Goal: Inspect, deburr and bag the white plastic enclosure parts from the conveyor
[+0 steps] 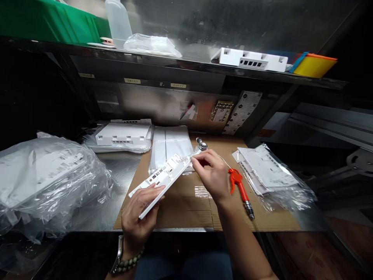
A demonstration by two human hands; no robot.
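Note:
A white plastic housing [167,175] with several small square openings is held tilted above the cardboard, its far right end raised. My left hand [141,212] is closed around its near left end, thumb on top. At the far right end my right hand [212,173] is closed, thumb and forefinger pinching the edge or corner; whether something small sits between the fingertips cannot be made out. Right of that hand lies a red air blow gun [237,181] with a thin nozzle. Behind the right hand is a small round metal object [202,146].
Bagged white housings lie in a pile [43,175] at left and a stack [268,169] at right. Another housing [124,132] rests back left, beside clear plastic bags [170,144]. A shelf [189,62] crosses above, bearing a green bin [52,23], bottle [118,21] and yellow container [314,66].

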